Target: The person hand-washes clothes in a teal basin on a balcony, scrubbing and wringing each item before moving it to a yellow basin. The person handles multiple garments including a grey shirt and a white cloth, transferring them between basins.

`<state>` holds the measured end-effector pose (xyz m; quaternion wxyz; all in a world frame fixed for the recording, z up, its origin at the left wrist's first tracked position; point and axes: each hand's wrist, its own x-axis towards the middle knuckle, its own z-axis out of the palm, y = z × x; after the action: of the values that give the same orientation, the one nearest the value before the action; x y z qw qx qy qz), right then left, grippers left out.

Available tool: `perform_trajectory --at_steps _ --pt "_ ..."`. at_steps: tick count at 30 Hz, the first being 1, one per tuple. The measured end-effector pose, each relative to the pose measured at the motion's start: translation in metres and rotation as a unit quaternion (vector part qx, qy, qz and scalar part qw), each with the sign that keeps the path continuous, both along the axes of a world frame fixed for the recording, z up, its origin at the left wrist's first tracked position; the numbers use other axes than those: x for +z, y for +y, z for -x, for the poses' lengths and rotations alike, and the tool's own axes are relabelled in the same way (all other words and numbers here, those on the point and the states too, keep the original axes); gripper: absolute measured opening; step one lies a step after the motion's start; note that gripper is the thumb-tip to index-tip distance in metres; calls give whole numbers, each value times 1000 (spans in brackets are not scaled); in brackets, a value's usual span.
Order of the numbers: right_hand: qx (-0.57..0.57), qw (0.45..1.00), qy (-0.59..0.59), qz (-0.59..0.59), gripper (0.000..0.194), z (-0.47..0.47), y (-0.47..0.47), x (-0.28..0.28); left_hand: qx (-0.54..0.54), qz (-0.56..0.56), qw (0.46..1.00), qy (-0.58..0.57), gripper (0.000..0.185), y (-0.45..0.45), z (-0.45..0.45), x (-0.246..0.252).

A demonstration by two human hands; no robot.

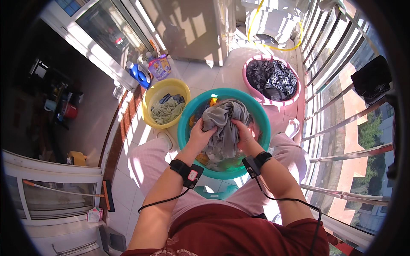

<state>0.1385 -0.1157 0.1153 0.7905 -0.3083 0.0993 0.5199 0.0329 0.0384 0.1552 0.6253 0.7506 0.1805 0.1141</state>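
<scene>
A large teal plastic basin [264,134] stands on the floor between my knees, with water and wet clothes in it. My left hand [201,136] grips the left side of a bunched grey cloth garment [226,120] over the basin. On the garment's right side, my right hand [245,134] holds a fold between thumb and fingers. The garment's lower part hangs down among the wet clothes. Something yellow and dark blue shows at the basin's upper left, partly covered by the garment. Both wrists wear black strapped devices with cables.
A yellow basin [148,110] with pale green and blue clothes stands at the left. A pink basin [248,86] at the upper right holds dark patterned clothes. A blue detergent bottle [138,75] and a purple pouch [160,68] stand by the door frame. Metal railings [352,156] line the right.
</scene>
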Motion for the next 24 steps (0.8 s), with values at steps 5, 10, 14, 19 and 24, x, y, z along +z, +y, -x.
perform_trajectory --at_steps 5,10,14,19,24 --pt "11 998 -52 30 36 -7 -10 -21 -66 -61 994 58 38 37 -16 48" --pt "70 975 -186 96 47 7 -18 -50 -145 -116 979 83 27 45 -39 101" --pt "311 823 -372 295 72 4 -23 -54 -235 -210 942 119 32 29 -40 110" --pt "375 521 -632 434 89 -7 -42 -20 -259 -266 915 155 41 6 -32 108" --pt "66 756 -643 106 83 1 -33 20 -274 -296 903 147 56 -5 -28 107"
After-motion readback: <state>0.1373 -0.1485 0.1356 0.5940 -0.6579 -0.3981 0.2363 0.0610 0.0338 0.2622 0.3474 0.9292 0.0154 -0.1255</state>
